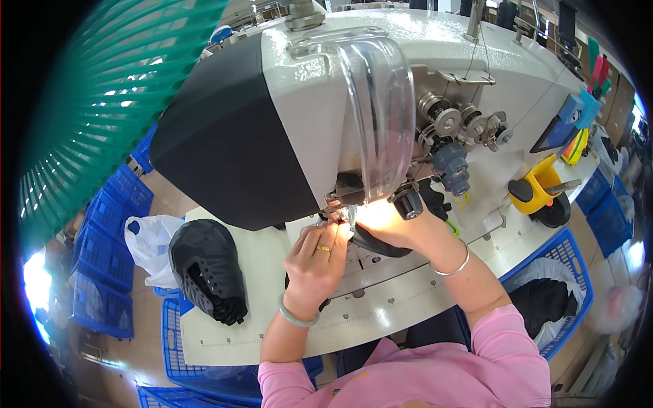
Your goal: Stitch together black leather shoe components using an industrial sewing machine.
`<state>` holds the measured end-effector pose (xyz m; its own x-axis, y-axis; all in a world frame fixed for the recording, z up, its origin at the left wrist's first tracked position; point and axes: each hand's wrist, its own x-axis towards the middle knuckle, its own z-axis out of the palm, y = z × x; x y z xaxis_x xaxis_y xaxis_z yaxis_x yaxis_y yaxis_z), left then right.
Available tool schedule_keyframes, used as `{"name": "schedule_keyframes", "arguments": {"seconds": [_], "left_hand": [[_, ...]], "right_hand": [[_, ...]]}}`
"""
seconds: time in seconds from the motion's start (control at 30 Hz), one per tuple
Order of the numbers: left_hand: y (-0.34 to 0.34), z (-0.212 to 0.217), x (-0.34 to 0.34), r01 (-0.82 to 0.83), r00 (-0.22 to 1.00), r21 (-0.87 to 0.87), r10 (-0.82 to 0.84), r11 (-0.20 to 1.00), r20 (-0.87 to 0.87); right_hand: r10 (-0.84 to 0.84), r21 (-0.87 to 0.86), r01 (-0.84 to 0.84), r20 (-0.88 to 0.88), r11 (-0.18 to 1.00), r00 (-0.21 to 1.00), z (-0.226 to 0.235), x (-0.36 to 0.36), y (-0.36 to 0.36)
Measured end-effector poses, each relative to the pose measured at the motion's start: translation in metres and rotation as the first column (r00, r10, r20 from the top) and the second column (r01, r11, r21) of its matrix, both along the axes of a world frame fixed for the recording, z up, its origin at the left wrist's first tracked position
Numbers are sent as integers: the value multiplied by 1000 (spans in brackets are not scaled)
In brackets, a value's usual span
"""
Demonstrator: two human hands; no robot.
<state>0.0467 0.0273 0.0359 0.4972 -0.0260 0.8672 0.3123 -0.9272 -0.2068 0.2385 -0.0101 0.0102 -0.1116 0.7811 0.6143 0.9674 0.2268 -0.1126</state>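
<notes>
The workshop floor bends away toward the dark rim of the view, where blue crates at the left are partly covered by a green slatted grille, itself cut off at the top. On the pale worktable, a large sewing machine blocks much of what lies behind it.

A dark piece lies on the table below the machine's head, under the right hand; most of its outline is hidden, so its full shape is unclear. Glare washes out the right fingers, and whether they grip the piece cannot be told. The left hand is bent, its fingertips bunched at the needle area beside bright metal; what they pinch, if anything, cannot be made out.

At the left, a black shoe upper rests near the table's edge, covering part of a white plastic bag. At the right, the table hides part of a blue basket holding dark items too indistinct to identify.
</notes>
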Motion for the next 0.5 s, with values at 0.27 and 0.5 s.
{"name": "schedule_keyframes", "arguments": {"seconds": [0.27, 0.5], "left_hand": [[1, 0, -1, -2, 999, 49, 4, 999, -41], [22, 6, -12, 222, 975, -222, -213, 950, 65]], "right_hand": [[80, -305, -134, -184, 943, 980, 26, 14, 7], [-101, -91, 107, 68, 990, 993, -10, 19, 1]]}}
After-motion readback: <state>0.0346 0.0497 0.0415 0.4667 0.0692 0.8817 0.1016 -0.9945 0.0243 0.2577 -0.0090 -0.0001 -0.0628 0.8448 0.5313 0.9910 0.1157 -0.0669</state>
